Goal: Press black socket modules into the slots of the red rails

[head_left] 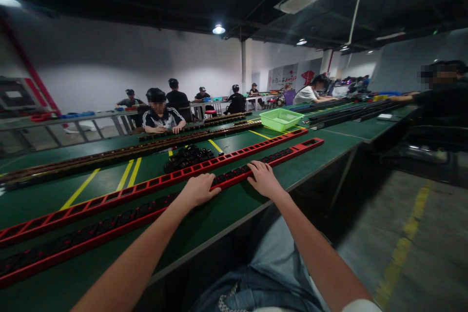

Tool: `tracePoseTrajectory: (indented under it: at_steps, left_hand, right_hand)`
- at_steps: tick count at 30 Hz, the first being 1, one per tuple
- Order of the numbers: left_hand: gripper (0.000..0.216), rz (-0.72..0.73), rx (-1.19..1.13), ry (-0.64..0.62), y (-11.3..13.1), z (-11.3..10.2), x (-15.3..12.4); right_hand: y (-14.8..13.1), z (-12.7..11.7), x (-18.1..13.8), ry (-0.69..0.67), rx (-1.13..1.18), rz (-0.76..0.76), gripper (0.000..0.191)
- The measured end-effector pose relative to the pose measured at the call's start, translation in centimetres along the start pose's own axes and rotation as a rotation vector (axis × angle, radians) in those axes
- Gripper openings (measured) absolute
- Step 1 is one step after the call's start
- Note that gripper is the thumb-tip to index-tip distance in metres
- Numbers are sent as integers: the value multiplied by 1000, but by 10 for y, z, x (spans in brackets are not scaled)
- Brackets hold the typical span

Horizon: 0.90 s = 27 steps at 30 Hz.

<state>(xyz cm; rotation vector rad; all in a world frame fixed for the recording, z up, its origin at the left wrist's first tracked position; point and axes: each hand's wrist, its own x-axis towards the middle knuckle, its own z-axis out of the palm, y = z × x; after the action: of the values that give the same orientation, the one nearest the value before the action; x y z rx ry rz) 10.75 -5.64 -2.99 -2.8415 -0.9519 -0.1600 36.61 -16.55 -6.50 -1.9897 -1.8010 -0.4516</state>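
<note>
A long red slotted rail lies slantwise across the green table in front of me, with a row of small black parts set in its slots. My left hand is closed over this rail, its thumb along the near edge and its fingertips at the far side. Farther right along the same rail, my right hand has curled fingers over the black parts and its thumb by the near edge. Both palms hide the parts beneath them. Behind runs a second red rail whose slots look mostly unfilled.
A heap of black parts sits beyond the second rail. Past its right end stands a light green basket. Long brown strips cross the far side, where a person works. Dark strips lie farther right.
</note>
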Motion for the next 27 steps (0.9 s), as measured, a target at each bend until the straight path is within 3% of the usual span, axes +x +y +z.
tracePoseTrajectory:
  at_steps: [27]
  left_hand:
    - [42, -11, -50, 5, 5, 6, 2]
  right_hand:
    - [3, 3, 1, -31, -26, 58, 52]
